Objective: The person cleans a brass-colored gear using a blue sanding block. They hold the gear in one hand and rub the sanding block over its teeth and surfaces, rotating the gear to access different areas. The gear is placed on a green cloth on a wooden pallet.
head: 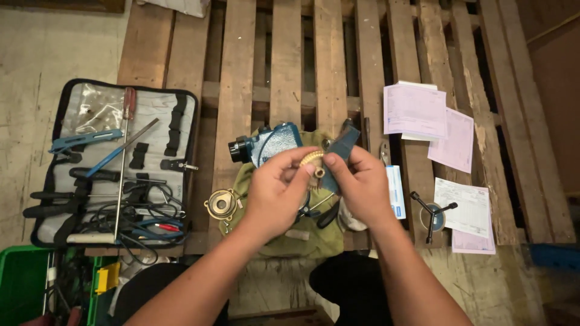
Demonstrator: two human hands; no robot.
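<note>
A small brass gear (313, 159) is held up at centre frame, above an olive cloth (302, 232) spread on a wooden pallet (284, 54). The left hand (275, 190) is closed on the gear from the left w/ thumb and forefinger; the right hand (361, 184) is closed round it from the right, and a blue-grey part (343, 145) is pinched in the same hand, just above the gear. Behind the hands, on the cloth, a blue housing (272, 143) w/ a black cap is seen. A round brass piece (222, 203) lies at the cloth's left edge, apart from both hands. An open tool case (115, 163) is laid out to the left (screwdrivers, pliers, black & red leads), and a green crate (24, 284) sits below it at the corner. To the right, pink and white papers (423, 115) are spread over the slats, w/ a small white-blue box (396, 190) just beside the right wrist and a black three-arm tool (430, 211) near the lower papers. Dark trousers are visible under the forearms.
</note>
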